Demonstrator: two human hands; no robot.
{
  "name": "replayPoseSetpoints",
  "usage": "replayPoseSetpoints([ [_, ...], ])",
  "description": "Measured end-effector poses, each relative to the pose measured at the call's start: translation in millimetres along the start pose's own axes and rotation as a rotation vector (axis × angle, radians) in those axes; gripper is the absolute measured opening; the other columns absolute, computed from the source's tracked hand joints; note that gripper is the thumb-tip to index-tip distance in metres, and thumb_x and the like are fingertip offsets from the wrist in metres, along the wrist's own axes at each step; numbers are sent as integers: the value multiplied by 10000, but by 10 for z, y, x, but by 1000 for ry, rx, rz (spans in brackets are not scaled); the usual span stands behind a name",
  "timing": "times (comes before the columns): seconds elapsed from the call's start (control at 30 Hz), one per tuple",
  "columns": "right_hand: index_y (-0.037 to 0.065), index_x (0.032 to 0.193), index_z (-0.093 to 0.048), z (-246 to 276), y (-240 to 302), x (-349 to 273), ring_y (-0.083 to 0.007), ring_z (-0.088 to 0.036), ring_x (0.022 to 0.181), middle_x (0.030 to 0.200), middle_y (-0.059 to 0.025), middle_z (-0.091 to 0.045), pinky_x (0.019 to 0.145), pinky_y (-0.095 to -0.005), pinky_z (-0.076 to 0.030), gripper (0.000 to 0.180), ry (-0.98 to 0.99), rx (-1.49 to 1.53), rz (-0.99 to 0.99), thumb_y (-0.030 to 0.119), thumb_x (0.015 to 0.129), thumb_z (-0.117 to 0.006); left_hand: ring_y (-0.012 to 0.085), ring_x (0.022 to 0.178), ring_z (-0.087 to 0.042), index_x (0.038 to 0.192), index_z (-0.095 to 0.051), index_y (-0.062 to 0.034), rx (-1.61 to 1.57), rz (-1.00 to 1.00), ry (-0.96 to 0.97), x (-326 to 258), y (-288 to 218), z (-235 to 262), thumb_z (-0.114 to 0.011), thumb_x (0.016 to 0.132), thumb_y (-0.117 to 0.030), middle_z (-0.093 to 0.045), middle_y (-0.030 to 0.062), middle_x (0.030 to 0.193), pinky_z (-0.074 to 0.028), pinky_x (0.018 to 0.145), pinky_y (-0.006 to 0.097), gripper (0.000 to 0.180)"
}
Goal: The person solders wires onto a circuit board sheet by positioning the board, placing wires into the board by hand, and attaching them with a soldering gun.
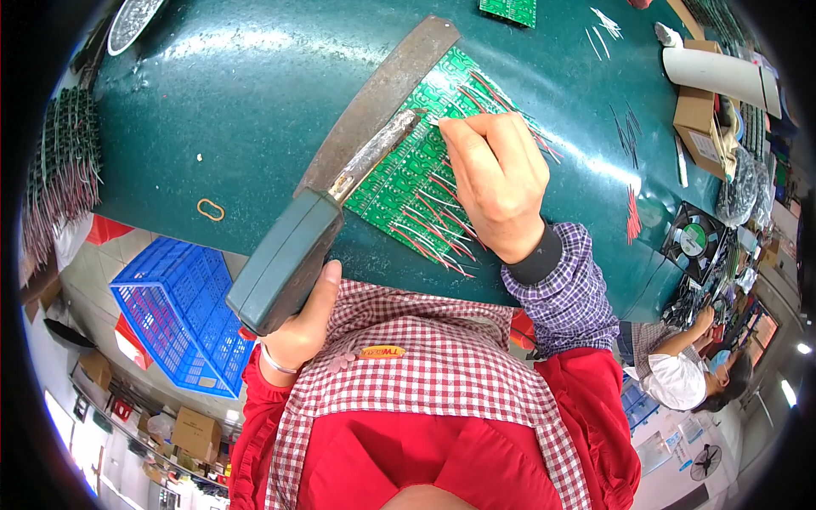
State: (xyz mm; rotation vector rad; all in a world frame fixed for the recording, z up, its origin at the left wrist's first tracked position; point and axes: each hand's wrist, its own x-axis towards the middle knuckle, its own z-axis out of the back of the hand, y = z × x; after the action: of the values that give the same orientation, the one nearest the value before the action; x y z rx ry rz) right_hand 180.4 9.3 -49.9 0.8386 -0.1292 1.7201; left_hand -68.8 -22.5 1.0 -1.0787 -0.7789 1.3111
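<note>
My left hand [308, 321] is wrapped round the dark green handle of a soldering gun [289, 255]. Its scorched metal barrel slants up to the right, the tip over a green circuit board panel [370, 200]. Red and white wires [435, 217] stick out in rows along the panel's right side. Above the panel, my right hand [497, 174] has its thumb and forefinger pinched together close to the tip. A small pale end shows at the fingertips, too small to name. Along the panel's upper left edge lies a worn, brownish metal bar [365, 98].
Loose white wires [605, 24], black wires [626, 134] and red wires [633, 217] lie on the green tabletop [187, 110]. A rubber band [210, 210] is at left, a black fan [693, 241] at right. Below the table's left edge stands a blue crate [183, 310]. A co-worker [688, 370] sits at right.
</note>
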Motion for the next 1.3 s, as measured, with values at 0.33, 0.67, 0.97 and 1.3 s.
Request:
replayPoseSetpoints([
  [0.33, 0, 887, -667, 0, 0, 9, -211, -562, 703, 792, -60, -561, 590, -325, -469, 224, 1, -7, 1, 21, 664, -678, 195, 902, -651, 1112, -658, 53, 37, -63, 30, -18, 36, 41, -749, 752, 69, -686, 128, 1043, -515, 814, 314, 372],
  [0.67, 3, 878, -670, -16, -1, 13, -211, -571, 703, 786, -57, -564, 596, -329, -471, 216, -15, -16, -5, 13, 663, -686, 199, 922, -657, 1128, -651, 49, 19, -67, 25, -29, 69, 45, -751, 754, 62, -685, 130, 1050, -521, 819, 313, 388],
  [0.97, 16, 892, -670, 59, 48, 28, -209, -564, 701, 798, -48, -582, 573, -328, -429, 228, -50, -10, 51, 19, 665, -688, 200, 920, -661, 1133, -646, 52, 25, -52, 6, -68, 81, 69, -754, 754, 62, -685, 133, 1053, -526, 821, 318, 395],
  [1.3, 18, 920, -660, 33, 107, -36, -212, -556, 679, 769, -53, -558, 573, -331, -463, 250, 32, 62, 11, 19, 671, -682, 204, 771, -687, 1003, -699, 41, 25, 15, -20, -73, 57, 38, -760, 801, -31, -719, 122, 922, -528, 678, 313, 223],
])
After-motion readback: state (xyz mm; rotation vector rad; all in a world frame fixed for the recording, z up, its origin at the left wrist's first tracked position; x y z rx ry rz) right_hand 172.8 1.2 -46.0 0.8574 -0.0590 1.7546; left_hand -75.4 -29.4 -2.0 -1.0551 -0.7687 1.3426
